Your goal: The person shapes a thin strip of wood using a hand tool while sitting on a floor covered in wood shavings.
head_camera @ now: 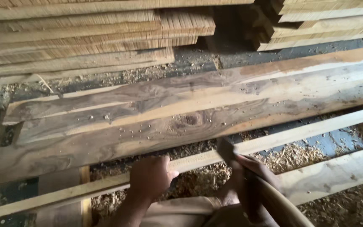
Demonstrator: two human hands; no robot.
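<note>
Strip of pale wood (215,156) is lying at a slant across the sawdust-covered floor (349,210), just below a wide dark-grained plank (181,117) and above another pale board (337,172). Left hand (150,178) is closing over the strip's near edge, fingers curled, pinning it down. Right hand (253,176) is wrapping a curved wooden handle — a dark blade (225,149) is meeting the strip near its middle. Judging by the strip's even edge, trimming is barely begun — most of its length is showing no cut. Stacked boards (85,38) are resting behind.
</note>
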